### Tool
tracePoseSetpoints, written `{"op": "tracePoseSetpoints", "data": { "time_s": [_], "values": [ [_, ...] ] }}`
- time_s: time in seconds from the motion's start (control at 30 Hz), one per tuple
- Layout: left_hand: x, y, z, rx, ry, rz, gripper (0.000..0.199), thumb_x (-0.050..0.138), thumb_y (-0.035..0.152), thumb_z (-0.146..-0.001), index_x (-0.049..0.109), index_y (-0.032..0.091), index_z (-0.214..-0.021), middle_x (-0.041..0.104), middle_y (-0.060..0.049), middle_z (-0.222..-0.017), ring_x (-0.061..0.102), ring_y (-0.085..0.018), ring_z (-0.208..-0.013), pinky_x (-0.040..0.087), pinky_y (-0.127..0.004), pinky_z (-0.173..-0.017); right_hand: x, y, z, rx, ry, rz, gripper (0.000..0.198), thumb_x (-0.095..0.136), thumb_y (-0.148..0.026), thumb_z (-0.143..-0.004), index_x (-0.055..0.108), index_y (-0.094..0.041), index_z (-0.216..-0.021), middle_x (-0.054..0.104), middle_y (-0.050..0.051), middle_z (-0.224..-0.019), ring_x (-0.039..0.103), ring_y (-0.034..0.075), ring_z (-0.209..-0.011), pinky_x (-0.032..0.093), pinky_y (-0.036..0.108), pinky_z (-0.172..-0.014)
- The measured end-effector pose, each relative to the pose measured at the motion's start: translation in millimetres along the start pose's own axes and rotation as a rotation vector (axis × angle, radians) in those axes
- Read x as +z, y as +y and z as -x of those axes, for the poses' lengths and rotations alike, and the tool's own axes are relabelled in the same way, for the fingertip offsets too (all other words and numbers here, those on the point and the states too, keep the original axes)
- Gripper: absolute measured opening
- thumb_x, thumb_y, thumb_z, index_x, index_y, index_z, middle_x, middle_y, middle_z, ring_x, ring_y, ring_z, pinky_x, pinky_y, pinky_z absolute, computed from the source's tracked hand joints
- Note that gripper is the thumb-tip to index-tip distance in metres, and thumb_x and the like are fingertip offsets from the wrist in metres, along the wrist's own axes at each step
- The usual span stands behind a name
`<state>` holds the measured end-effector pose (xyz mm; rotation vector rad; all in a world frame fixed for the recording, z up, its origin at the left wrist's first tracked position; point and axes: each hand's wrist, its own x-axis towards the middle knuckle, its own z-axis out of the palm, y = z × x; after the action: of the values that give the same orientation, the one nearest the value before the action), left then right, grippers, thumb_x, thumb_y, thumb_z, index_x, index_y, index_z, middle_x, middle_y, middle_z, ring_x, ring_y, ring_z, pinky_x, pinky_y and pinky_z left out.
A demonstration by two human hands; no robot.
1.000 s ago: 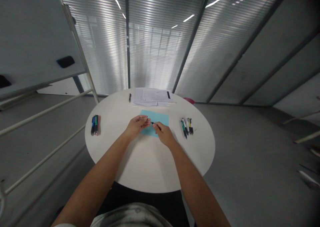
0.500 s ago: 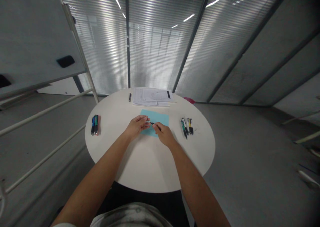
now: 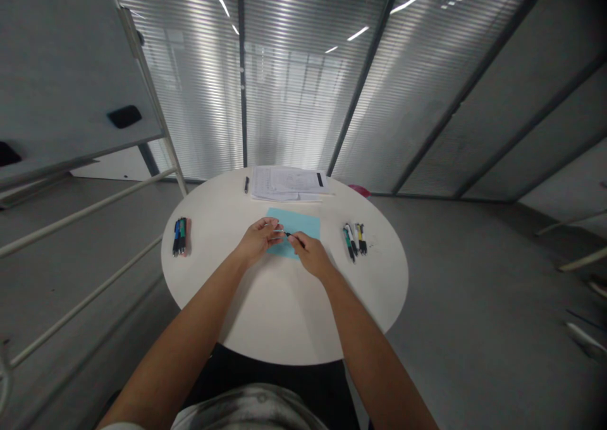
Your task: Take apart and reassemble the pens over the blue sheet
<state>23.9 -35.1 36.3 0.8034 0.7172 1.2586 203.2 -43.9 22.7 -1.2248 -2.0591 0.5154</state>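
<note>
Over a light blue sheet (image 3: 300, 219) on the round white table, my two hands nearly meet. My right hand (image 3: 310, 253) pinches a short black pen part (image 3: 297, 240), its tip pointing left. The fingers of my left hand (image 3: 257, 241) are curled and hold a thin pale rod (image 3: 279, 230), which looks like a pen refill. Its end lies close to the black part's tip; whether the two touch I cannot tell. My palms and fingers hide part of both pieces.
Several pens (image 3: 355, 240) lie to the right on the table (image 3: 284, 329), and a group of blue and green pens (image 3: 179, 236) lies left. Papers (image 3: 287, 183) are stacked at the back beside a dark pen (image 3: 246, 184). A whiteboard frame (image 3: 164, 129) stands left.
The pale rod between my left fingers shows more clearly and lines up with the black pen part. Both hands have barely shifted.
</note>
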Motion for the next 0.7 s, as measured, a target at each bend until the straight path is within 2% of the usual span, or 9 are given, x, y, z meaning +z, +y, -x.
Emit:
{"op": "tracePoseSetpoints", "data": {
  "time_s": [0.37,0.7],
  "values": [
    [-1.4,-2.9,-1.4,-0.007,0.016,-0.011,0.025,0.071,0.03,-0.076,0.056,0.015,-0.089,0.067,-0.007,-0.086,0.065,-0.012,-0.066,0.052,-0.028,-0.067,0.4,-0.3,-0.1,0.009,-0.01,0.007,0.036,0.036,-0.048,-0.094,0.059,-0.022,-0.085,0.058,-0.001,-0.066,0.053,0.013,-0.062,0.037,0.022,-0.06],
    [-2.1,-1.4,-1.4,-0.012,-0.006,-0.007,0.023,0.07,0.031,-0.077,0.056,0.015,-0.086,0.066,-0.008,-0.096,0.066,-0.013,-0.069,0.053,-0.028,-0.068,-1.0,-0.6,0.2,0.002,-0.002,0.001,0.036,0.035,-0.048,-0.094,0.06,-0.022,-0.086,0.06,0.0,-0.068,0.054,0.014,-0.063,0.038,0.023,-0.062]
  ]
}}
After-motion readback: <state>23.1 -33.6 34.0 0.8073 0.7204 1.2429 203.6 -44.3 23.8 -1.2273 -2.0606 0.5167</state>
